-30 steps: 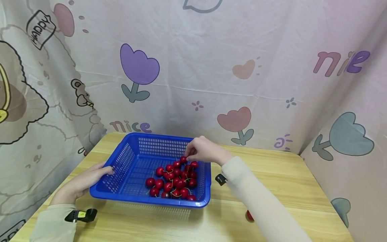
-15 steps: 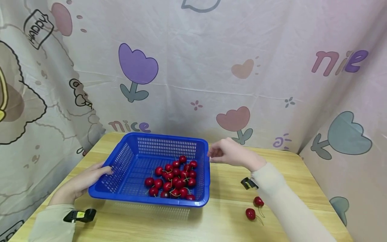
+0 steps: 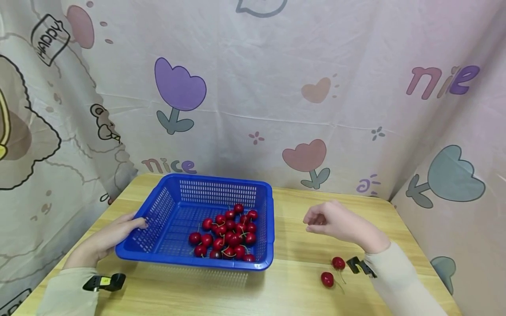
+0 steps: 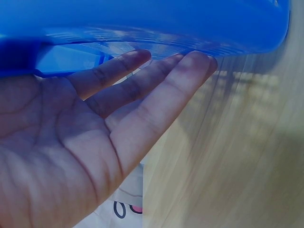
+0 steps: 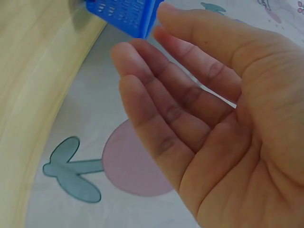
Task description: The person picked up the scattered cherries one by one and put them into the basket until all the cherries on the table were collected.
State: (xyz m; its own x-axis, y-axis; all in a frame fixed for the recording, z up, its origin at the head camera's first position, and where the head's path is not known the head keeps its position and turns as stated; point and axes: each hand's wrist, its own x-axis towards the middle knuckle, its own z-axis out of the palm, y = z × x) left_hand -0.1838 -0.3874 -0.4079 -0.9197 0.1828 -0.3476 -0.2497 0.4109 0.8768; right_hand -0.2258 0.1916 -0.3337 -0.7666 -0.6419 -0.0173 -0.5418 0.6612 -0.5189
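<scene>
A blue plastic basket (image 3: pixel 221 262) with slotted walls takes up the middle-left of the head view, with red cherries (image 3: pixel 229 235) heaped toward its right side. At its left end my left hand (image 3: pixel 112 235) grips the rim, thumb over the edge; the left wrist view has the fingers (image 4: pixel 156 104) underneath, against the slotted wall. Over the wood to the right of the basket hovers my right hand (image 3: pixel 332 221), fingers loosely bent. Its palm (image 5: pixel 228 156) holds nothing in the right wrist view. Below that hand lie two stemmed cherries, one upper (image 3: pixel 338 263) and one lower (image 3: pixel 327 279).
The light wood table (image 3: pixel 292 285) runs beneath everything. Behind and at both sides hangs a printed cloth (image 3: pixel 245 96), meeting the table's back edge. Each wrist carries a small black camera, the left one (image 3: pixel 104 281) beside the basket's near-left corner.
From above the cherries inside the basket, my right hand has drawn back to the right and come down, empty. The two loose cherries are now uncovered. Left hand and basket have stayed put.
</scene>
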